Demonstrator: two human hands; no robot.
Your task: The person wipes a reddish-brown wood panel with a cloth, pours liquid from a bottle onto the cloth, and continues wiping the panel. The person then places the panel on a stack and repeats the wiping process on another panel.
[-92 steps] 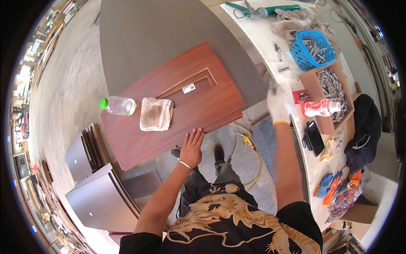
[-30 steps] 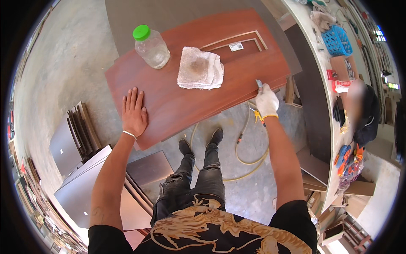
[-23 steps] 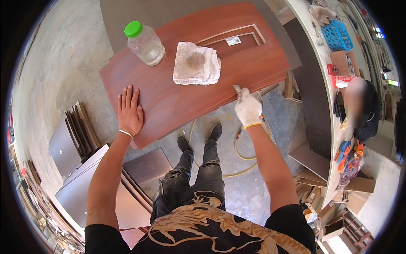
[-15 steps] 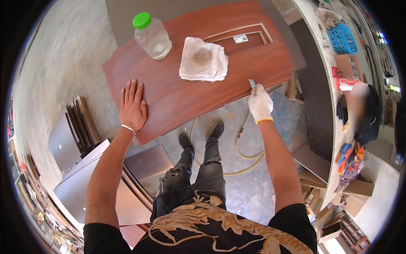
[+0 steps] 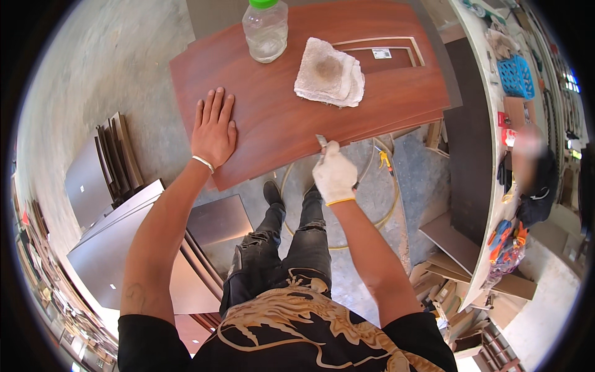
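While my right hand [image 5: 334, 177], gloved, pinches a small blade [image 5: 321, 142] against the near edge of the panel [image 5: 291, 108] at frame centre, my left hand [image 5: 214, 129] lies spread and flat on the panel's left part. I judge I'm trimming the edge; next needs a steady draw along it. Beyond, toward the top, sit a cloth [image 5: 328, 71] and a bottle [image 5: 265, 30].

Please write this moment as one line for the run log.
left hand: flat on wooden panel | right hand: gloved, small blade at panel's near edge | on panel: bottle, cloth
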